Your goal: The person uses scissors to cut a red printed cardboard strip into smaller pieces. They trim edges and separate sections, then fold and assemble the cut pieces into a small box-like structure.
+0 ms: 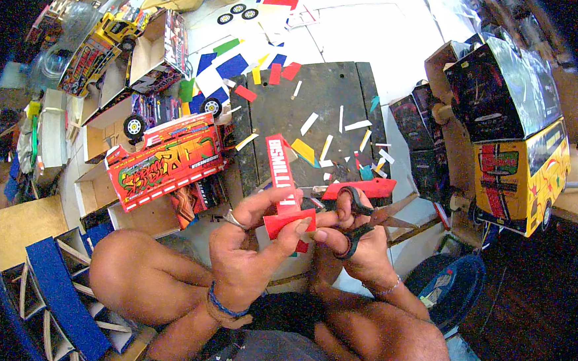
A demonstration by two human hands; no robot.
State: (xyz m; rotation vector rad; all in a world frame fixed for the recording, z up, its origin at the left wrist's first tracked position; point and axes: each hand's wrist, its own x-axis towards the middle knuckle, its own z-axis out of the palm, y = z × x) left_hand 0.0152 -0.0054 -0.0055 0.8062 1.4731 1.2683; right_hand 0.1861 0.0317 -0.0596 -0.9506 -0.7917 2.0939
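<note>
Your left hand (248, 249) pinches a small red piece (285, 226) between thumb and fingers, near the dark board's (293, 107) closer edge. Your right hand (368, 257) grips black-handled scissors (379, 217), blades parted; I cannot tell whether its fingertips also press the piece. Beyond lie coloured scraps (310, 123) and 3 small wheels (238, 9); a red toy truck (171, 166) stands leftward.
</note>
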